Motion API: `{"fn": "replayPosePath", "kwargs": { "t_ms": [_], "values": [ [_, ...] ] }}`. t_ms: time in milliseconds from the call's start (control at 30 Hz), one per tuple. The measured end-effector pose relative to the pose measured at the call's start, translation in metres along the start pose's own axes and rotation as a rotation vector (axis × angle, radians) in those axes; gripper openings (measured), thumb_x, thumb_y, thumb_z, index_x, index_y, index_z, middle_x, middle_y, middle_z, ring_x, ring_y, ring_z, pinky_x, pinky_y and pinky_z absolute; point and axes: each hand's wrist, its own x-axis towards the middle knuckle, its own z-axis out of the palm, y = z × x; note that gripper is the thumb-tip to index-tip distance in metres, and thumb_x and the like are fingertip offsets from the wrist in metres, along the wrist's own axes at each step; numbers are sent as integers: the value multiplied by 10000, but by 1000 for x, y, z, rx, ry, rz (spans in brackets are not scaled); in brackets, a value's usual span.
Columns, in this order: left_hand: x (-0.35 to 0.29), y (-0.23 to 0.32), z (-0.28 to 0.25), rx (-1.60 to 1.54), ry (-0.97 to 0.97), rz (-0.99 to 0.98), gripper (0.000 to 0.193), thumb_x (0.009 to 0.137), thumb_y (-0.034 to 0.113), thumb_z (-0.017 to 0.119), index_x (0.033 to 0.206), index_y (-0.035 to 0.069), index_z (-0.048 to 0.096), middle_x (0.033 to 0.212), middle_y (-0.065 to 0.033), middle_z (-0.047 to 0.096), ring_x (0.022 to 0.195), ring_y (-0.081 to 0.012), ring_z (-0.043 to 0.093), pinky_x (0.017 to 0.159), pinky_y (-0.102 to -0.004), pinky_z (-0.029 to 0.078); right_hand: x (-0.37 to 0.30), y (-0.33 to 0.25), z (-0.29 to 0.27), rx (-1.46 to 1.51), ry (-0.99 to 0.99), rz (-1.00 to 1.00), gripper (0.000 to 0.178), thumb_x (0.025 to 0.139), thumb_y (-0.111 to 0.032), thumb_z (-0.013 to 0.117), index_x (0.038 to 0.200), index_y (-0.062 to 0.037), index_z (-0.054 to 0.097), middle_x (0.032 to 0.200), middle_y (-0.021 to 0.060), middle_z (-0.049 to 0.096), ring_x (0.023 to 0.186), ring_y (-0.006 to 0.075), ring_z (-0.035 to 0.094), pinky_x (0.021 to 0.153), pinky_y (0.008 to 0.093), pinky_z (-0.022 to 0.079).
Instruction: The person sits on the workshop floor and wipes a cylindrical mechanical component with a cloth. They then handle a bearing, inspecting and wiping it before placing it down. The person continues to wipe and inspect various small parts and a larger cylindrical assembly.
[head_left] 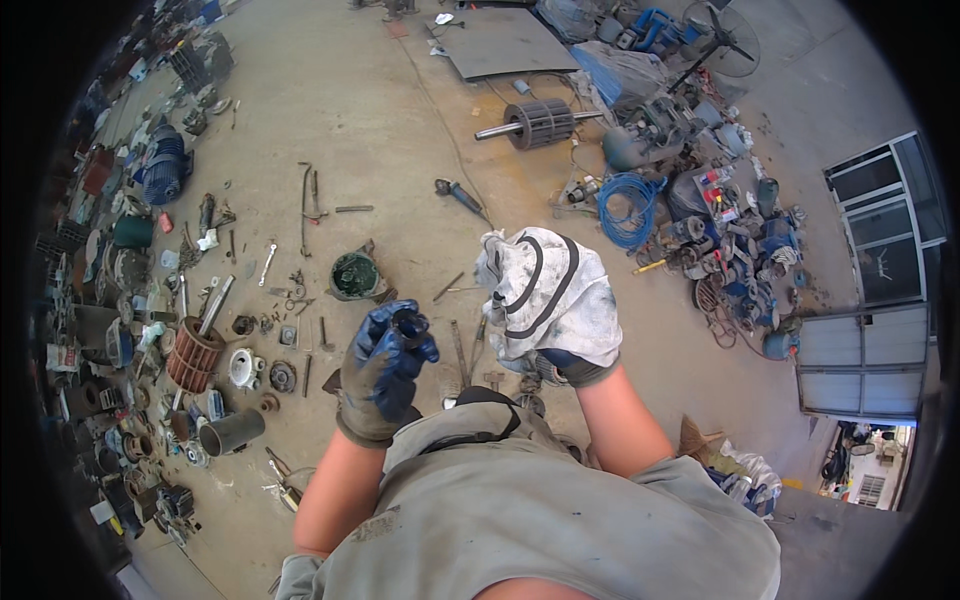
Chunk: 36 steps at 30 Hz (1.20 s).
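Note:
My left hand (376,375), in a blue and grey work glove, is closed round a small dark ring-shaped part (409,324). A white rag (552,295) with black stripes and dirty smudges is bunched over my right hand (577,368). Of that gloved hand only a bit of blue and the grey cuff show; its fingers are hidden under the cloth. The two hands are apart, held up in front of my body. Beyond the left hand, a tub of dark green stuff (355,274) stands on the floor.
Tools and small parts lie on the floor to the left, near a rusty rotor (197,355) and a metal cylinder (232,433). A blue motor (166,168) stands farther off. An angle grinder (460,195), another rotor (540,123) and a coiled blue hose (628,210) lie ahead.

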Motion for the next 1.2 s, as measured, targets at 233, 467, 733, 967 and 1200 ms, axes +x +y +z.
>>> {"fn": "replayPosePath", "kwargs": {
  "t_ms": [233,467,733,967,1200],
  "values": [
    [17,19,39,1391,-62,437,513,826,154,904,1288,75,695,1167,-127,700,1083,-344,653,965,-489,541,6,-19,68,-7,87,-406,398,881,63,663,1273,21,604,1072,147,705,936,269,749,891,354,628],
    [30,36,56,1920,58,458,613,738,199,912,1283,84,657,1353,-187,617,1267,-448,561,1089,-543,467,10,-24,82,1137,-321,31,571,944,6,717,1487,2,540,1000,52,701,884,149,690,844,279,583],
    [-5,21,6,1246,388,539,824,884,111,813,1596,-1,414,1482,-304,543,1396,-504,527,1154,-505,467,58,-88,95,1094,-206,-76,232,1076,-220,561,1200,-53,663,922,48,677,815,169,651,754,294,527],
    [-34,34,-9,1671,387,498,722,848,117,812,1503,-3,535,1278,-284,656,1142,-484,655,967,-527,547,73,-118,126,1494,-323,104,444,1193,-412,389,988,-63,573,891,22,654,850,187,649,835,338,528],
    [-27,40,-8,1872,471,339,384,862,200,771,1199,39,681,1004,-211,733,926,-425,710,813,-516,563,77,-105,138,829,-242,-74,166,1016,-192,586,1034,-38,647,969,127,724,922,337,708,837,432,554]
  ]
}}
